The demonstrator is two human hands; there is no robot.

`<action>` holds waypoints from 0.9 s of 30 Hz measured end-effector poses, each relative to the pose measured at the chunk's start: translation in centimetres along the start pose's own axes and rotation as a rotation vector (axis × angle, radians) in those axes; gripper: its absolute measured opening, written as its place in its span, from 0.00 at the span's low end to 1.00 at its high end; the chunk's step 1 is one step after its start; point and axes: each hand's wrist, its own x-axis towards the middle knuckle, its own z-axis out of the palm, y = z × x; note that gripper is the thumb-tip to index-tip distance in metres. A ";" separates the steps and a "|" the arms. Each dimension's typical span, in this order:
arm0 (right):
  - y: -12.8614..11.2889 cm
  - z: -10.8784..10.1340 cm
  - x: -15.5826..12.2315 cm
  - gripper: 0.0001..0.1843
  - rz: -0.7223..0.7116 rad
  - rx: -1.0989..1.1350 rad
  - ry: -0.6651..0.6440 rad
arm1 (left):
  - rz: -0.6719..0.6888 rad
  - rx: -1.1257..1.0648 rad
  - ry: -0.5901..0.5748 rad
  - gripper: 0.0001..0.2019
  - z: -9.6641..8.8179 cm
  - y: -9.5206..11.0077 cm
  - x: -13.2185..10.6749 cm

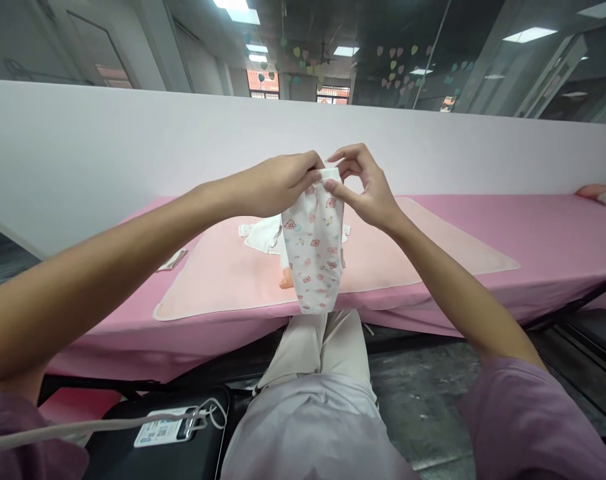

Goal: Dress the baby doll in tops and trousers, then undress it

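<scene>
A small white baby garment printed with little pink figures hangs in the air in front of me. My left hand is closed on its top edge from the left. My right hand pinches the same top edge from the right, thumb and forefinger together. Behind the garment, on a pale pink mat, lies a doll in white clothing, mostly hidden; one bare foot shows under the garment.
The mat lies on a long table with a pink cover, backed by a white partition wall. A small flat packet rests at the mat's left. A black case with a label and cable sits by my left knee.
</scene>
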 end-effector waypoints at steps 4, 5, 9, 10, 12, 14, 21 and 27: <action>0.1 0.5 -0.1 0.33 0.081 0.156 -0.047 | -0.009 0.031 -0.011 0.19 -0.3 0.0 0.3; 0.1 0.7 0.0 0.34 0.087 0.169 -0.028 | -0.018 0.050 -0.016 0.19 -0.4 0.1 0.5; 0.4 1.7 0.8 0.36 0.072 0.153 0.072 | -0.062 0.103 -0.030 0.21 -0.3 0.2 1.9; 0.5 1.9 1.0 0.36 0.069 0.148 0.090 | -0.063 0.102 -0.040 0.21 -0.4 0.2 2.2; 1.1 2.2 0.9 0.36 0.083 0.155 0.118 | -0.055 0.090 -0.069 0.22 -0.6 0.2 2.7; 1.7 2.6 -0.1 0.36 0.126 0.191 0.099 | -0.049 0.067 -0.101 0.23 -1.0 0.3 2.9; 4.7 5.5 -7.8 0.46 0.565 0.453 -0.505 | -0.137 0.064 -0.133 0.31 -3.8 -0.8 3.8; 8.3 11.2 -12.8 0.41 0.829 0.650 -0.543 | -0.296 0.238 0.035 0.37 -7.1 -6.6 4.6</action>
